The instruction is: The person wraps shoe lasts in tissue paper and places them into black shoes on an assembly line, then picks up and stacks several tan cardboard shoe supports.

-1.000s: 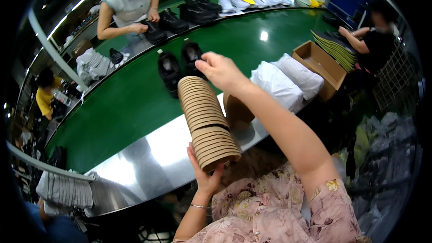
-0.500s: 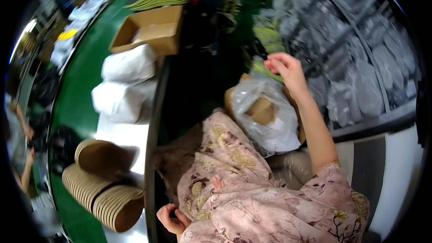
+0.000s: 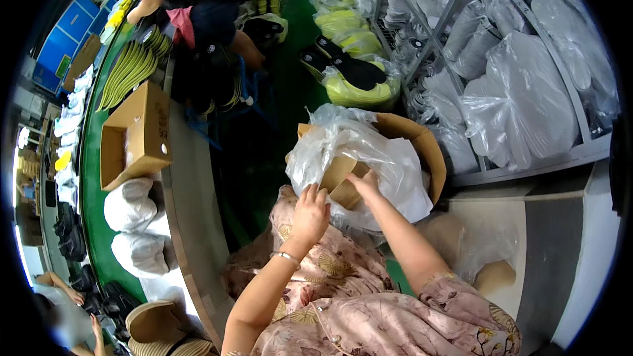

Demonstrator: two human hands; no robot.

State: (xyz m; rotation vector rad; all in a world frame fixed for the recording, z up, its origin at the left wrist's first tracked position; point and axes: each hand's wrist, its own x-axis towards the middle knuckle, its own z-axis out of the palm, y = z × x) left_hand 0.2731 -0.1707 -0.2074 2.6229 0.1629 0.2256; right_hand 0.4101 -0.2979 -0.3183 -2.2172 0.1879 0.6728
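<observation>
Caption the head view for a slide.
Both hands, left hand and right hand, reach into a plastic-lined cardboard box of tan insoles.

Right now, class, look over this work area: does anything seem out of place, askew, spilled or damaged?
Nothing stands out. The left hand and right hand reach into a clear plastic bag lining a cardboard box, at tan insoles. An open cardboard carton lies on its side by the green belt; nothing looks spilled.

Both hands have moved from the insole stack into the plastic-lined box; left hand, right hand, seemingly gripping brown insoles.
</observation>
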